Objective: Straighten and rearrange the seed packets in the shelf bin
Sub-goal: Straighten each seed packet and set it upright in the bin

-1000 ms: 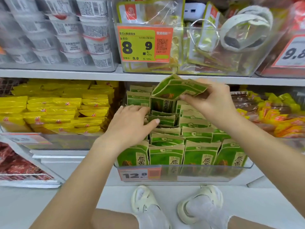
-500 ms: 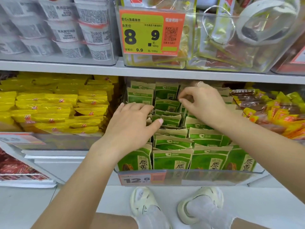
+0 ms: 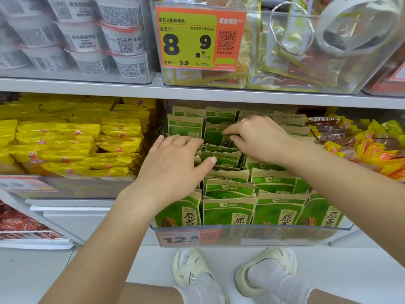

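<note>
Green and tan seed packets (image 3: 229, 212) stand in rows inside a clear shelf bin (image 3: 274, 234) on the lower shelf. My left hand (image 3: 173, 167) lies flat on the packets of the left column, fingers straight, thumb reaching across to the middle column. My right hand (image 3: 258, 139) reaches into the back of the middle column, and its fingertips pinch the top of an upright packet (image 3: 215, 136) there. Several middle-row packets (image 3: 221, 159) below it lean forward, uneven.
Yellow snack packs (image 3: 72, 141) fill the bin to the left, orange and yellow packs (image 3: 372, 148) the one to the right. The upper shelf edge (image 3: 197, 93) hangs just above my hands. A price tag (image 3: 186, 238) marks the bin front. My feet in sandals (image 3: 265, 270) are below.
My right hand lowered the loose packets it held above the bin into the back of the middle column and now pinches one there. My left hand stayed on the left column.
</note>
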`<state>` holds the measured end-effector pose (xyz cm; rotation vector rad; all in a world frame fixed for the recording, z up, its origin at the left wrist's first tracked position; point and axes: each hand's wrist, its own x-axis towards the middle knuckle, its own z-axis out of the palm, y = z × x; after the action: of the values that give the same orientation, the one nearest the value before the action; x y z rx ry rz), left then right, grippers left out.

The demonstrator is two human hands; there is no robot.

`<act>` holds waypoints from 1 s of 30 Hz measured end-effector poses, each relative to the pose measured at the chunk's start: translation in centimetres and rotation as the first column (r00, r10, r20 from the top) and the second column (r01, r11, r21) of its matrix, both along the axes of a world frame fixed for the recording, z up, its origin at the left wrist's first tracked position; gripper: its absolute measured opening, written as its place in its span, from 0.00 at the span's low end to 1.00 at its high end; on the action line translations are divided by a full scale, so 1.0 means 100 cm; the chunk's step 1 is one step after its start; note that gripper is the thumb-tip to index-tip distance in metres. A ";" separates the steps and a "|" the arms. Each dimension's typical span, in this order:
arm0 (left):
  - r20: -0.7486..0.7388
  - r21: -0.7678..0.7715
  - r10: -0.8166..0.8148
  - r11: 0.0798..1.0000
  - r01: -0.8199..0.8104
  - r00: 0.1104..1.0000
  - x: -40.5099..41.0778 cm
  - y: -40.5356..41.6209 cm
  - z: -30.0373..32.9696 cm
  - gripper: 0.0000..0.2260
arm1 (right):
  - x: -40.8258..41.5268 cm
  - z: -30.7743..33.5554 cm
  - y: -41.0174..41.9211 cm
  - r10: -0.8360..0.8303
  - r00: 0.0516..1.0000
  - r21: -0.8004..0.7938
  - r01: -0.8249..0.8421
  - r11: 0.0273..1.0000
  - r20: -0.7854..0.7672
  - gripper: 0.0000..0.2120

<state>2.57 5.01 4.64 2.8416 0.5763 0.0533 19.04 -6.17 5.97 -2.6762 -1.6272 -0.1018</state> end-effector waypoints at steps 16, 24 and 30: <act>-0.048 0.045 -0.103 0.993 0.105 0.993 0.018 -0.003 0.013 0.29 | 0.022 -0.006 0.011 -0.072 0.997 -0.232 0.072 0.970 0.006 0.24; -0.138 0.017 -0.153 0.988 0.156 0.979 0.026 -0.008 0.010 0.26 | 0.013 -0.010 0.017 -0.101 0.970 -0.038 0.112 0.993 0.220 0.12; -0.145 -0.032 -0.162 0.987 0.159 0.976 0.020 -0.010 0.010 0.26 | 0.005 0.001 0.006 -0.012 0.952 0.154 -0.037 0.987 0.306 0.16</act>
<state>4.62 4.03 5.67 2.8776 0.3706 -0.1909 19.49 -5.56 6.07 -2.6295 -1.6267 -0.6478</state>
